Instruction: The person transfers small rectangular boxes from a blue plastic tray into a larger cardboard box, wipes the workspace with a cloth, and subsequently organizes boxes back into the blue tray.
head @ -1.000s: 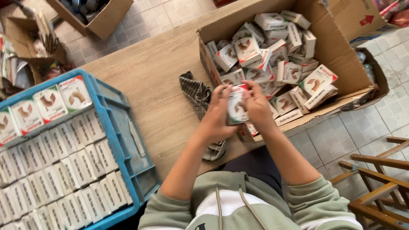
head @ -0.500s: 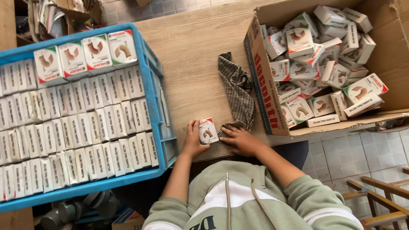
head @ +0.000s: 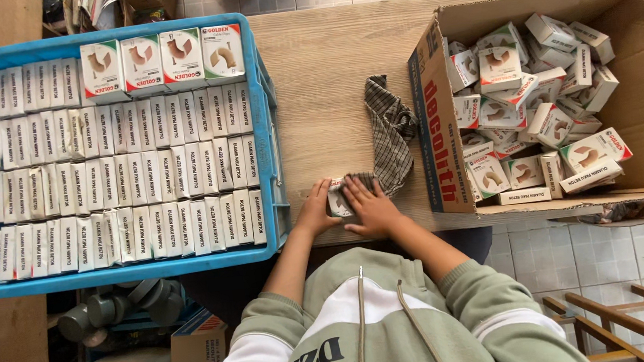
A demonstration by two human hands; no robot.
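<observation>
A small white box [head: 337,201] is sitting on the wooden table [head: 320,72] close to its near edge, pinned between the person's two hands. The left hand [head: 317,211] is pressing against the box's left side, its fingers together and curled onto it. The right hand [head: 369,204] is lying across the box's right side with fingers spread flat, partly resting on the end of a checked cloth [head: 389,132]; the two hands seem to be steadying the box against the tabletop so it is not sliding. The cloth is trailing from under that hand toward the middle of the table.

Just left of the hands, a blue crate [head: 269,131] is taking up the table's left end, holding white boxes standing on edge in tight rows, likely so that more fit; a row along its far side is lying face up. At the right end an open cardboard carton [head: 432,109] is holding similar boxes heaped loosely, tilted every way. Tiled floor is showing beyond the far edge, and a wooden chair [head: 622,325] is standing at the near right.
</observation>
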